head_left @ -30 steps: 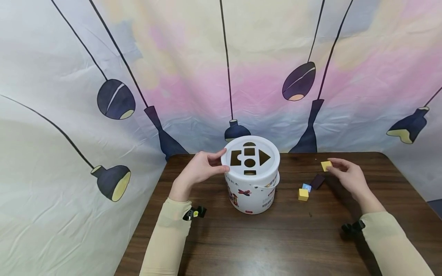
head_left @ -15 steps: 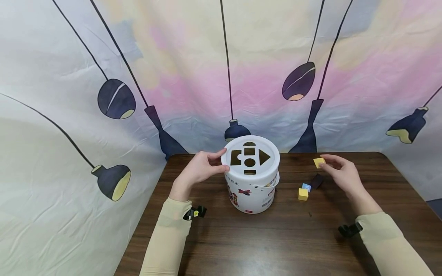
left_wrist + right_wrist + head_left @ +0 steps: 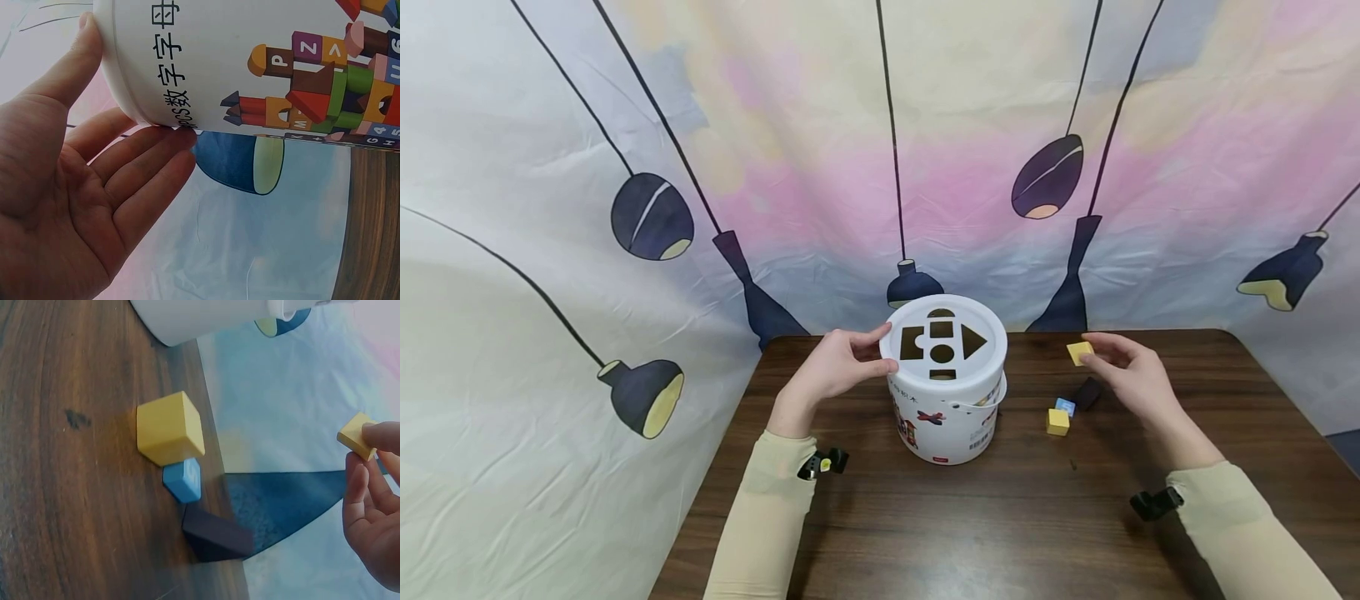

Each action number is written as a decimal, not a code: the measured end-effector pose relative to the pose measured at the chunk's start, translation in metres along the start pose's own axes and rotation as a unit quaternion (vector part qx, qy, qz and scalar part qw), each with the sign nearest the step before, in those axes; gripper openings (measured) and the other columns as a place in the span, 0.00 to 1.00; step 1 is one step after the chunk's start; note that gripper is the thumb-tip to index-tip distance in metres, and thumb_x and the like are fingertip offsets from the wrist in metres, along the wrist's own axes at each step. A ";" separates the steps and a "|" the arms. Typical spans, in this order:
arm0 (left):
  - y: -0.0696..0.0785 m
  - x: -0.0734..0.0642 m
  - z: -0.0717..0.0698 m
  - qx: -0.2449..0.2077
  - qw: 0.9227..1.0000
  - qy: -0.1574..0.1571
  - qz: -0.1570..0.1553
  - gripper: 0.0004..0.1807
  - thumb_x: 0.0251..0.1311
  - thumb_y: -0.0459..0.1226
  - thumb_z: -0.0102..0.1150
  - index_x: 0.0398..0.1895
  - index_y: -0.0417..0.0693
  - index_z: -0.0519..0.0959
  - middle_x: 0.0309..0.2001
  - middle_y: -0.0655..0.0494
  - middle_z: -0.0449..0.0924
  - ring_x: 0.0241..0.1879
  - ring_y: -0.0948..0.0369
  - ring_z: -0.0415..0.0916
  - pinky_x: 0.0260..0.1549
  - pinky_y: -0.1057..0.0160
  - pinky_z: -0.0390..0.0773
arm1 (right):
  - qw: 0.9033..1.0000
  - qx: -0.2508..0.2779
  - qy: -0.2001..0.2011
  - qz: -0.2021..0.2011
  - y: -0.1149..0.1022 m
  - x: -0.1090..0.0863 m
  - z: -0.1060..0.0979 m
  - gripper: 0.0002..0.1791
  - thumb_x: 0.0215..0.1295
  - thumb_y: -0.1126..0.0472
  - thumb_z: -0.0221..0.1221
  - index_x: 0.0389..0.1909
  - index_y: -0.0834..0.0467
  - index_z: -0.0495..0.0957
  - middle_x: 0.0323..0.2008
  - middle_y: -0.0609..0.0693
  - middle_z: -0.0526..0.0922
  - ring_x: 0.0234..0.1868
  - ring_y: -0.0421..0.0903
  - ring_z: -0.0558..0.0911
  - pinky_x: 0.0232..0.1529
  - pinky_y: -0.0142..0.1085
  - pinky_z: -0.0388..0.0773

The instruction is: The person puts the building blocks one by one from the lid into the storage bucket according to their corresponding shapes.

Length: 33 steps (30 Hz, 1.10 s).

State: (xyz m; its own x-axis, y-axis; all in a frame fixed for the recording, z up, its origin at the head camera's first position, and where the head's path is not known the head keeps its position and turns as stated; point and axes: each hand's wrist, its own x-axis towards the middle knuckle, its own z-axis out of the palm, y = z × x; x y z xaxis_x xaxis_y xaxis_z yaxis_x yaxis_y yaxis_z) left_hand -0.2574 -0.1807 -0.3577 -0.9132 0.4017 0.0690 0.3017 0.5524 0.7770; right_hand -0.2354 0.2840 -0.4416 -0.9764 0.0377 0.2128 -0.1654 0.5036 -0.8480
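Note:
In the head view, a white bucket (image 3: 947,425) stands upright, its lid (image 3: 985,321) cut with several shaped holes. My left hand (image 3: 831,371) holds the lid's left rim, thumb toward the front and forefinger toward the back. The left wrist view shows the other fingers (image 3: 156,181) lightly bent against the printed wall. Between thumb and fingertips, my right hand (image 3: 1138,379) pinches a yellow block (image 3: 1079,353) above the table. Below it lie a yellow cube (image 3: 1057,422), a small blue block (image 3: 1065,407) and a dark block (image 3: 1087,392), close together.
The brown wooden table (image 3: 1000,533) ends at a back edge just behind the bucket. A cloth backdrop (image 3: 820,125) with painted lamps hangs behind it. The bucket's white handle (image 3: 1002,392) hangs down on its right side.
My right hand has moved left with the yellow block, nearer the bucket. The left hand and the bucket have stayed put.

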 end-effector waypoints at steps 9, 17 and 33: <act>0.000 0.000 0.000 -0.005 1.000 0.000 0.000 0.40 0.63 0.50 0.79 0.77 0.59 0.74 0.64 0.53 0.84 0.61 0.62 0.82 0.59 0.55 0.82 | 0.999 -0.007 -0.023 -0.022 -0.015 0.002 0.005 0.28 0.78 0.49 0.66 0.70 0.61 0.79 0.56 0.61 0.83 0.44 0.31 0.80 0.40 0.25 0.79; -0.001 0.000 0.000 0.010 1.000 0.005 0.002 0.39 0.63 0.50 0.79 0.76 0.58 0.75 0.66 0.53 0.82 0.64 0.60 0.80 0.60 0.54 0.81 | 0.998 0.001 -0.042 -0.054 -0.041 0.013 0.013 0.24 0.77 0.49 0.66 0.66 0.57 0.83 0.51 0.57 0.87 0.43 0.38 0.84 0.38 0.29 0.80; -0.001 0.000 0.000 0.005 1.000 0.001 0.002 0.39 0.63 0.51 0.78 0.77 0.60 0.74 0.68 0.52 0.81 0.64 0.60 0.80 0.59 0.54 0.81 | 0.991 0.036 -0.056 -0.118 -0.116 0.032 0.034 0.23 0.76 0.53 0.67 0.69 0.52 0.83 0.53 0.55 0.88 0.47 0.46 0.85 0.37 0.30 0.81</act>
State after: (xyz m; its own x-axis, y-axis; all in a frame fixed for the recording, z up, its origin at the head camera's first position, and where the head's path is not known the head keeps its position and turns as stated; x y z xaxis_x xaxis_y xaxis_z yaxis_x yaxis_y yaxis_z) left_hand -0.2574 -0.1817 -0.3585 -0.9124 0.4025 0.0739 0.3085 0.5578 0.7705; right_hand -0.2518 0.1977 -0.3528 -0.9183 -0.1707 0.3572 -0.3957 0.4249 -0.8142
